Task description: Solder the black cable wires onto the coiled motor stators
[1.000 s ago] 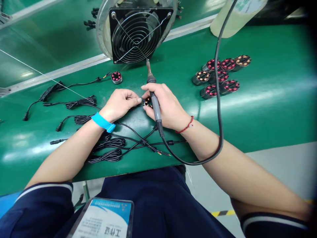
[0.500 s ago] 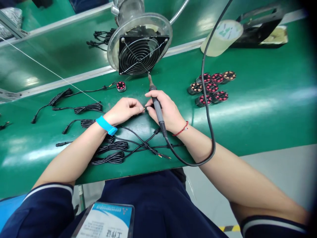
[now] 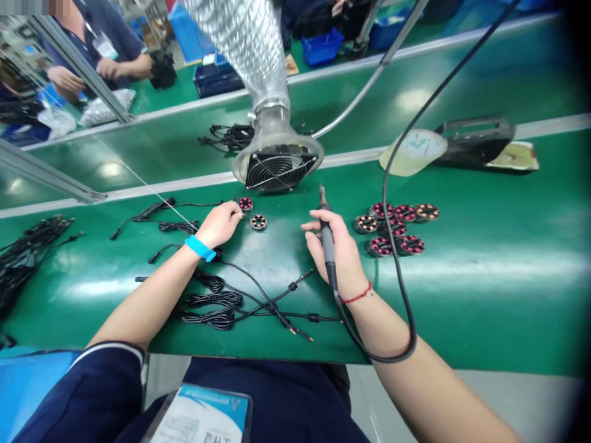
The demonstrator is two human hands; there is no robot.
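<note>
A right hand [image 3: 335, 246], half open, carries an iron [image 3: 327, 241] in the crook between thumb and forefinger, its tip toward 12 o'clock. The gap between thumb and fingertips, facing 9 o'clock, looks bare; the grip seems chosen to leave those fingertips free while the hot end points away from the skin. The iron's cord [image 3: 399, 277] loops around toward 1 o'clock, probably to stay off the work.

A left hand [image 3: 220, 224] is closed in a pinch, apparently on a thin pale strand [image 3: 148, 183] that slants in from 10 o'clock; its tip is too small to make out clearly. At 3 o'clock from those fingertips, just beside them, the near stator [image 3: 258, 222] lies flat on the green bench [image 3: 484, 264]. It is a small round with a metallic rim, a dark center and a ring of coppery windings turned up, perhaps so its contacts can be reached.

At 1 o'clock from the left fingertips sits a red-wound stator [image 3: 245, 203]. Overhead at 12 o'clock hangs a fan hood [image 3: 277, 166], likely placed to draw fumes. Coiled cables [image 3: 215, 300] lie at 6 o'clock, some stripped ends toward 4; seven stators [image 3: 399, 229] cluster beyond the right hand at 3.
</note>
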